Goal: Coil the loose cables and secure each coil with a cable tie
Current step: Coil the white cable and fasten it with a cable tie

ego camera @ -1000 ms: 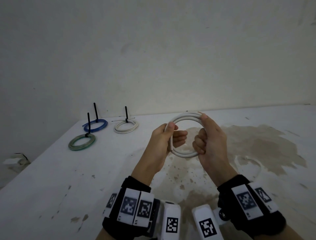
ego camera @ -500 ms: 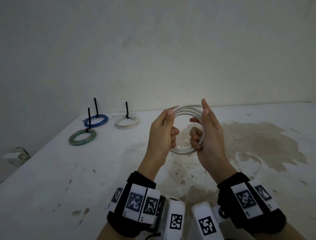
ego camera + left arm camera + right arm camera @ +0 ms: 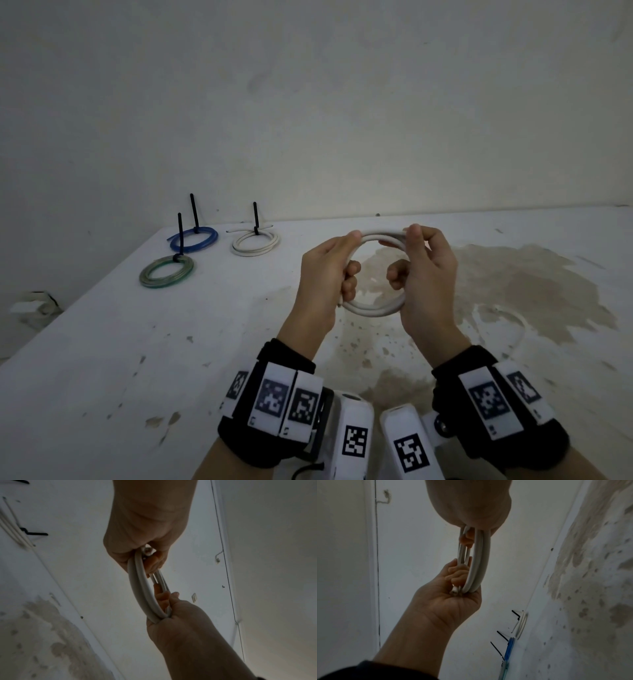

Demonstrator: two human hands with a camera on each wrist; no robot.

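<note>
Both hands (image 3: 373, 274) grip white cable coil (image 3: 373, 310) upright, facing the person

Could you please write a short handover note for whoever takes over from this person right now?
Left hand: grips the left side of the white coil, held above the table.
Right hand: grips the coil's right side.
Done: three coils lie tied with black ties at the far left: blue coil, green coil, tied white coil.
Left: the held coil shows no tie yet; a cable end sticks out by the left palm. No spare tie is in view. Another thin loose cable lies on the table to the right, probably still to coil and tie.
</note>
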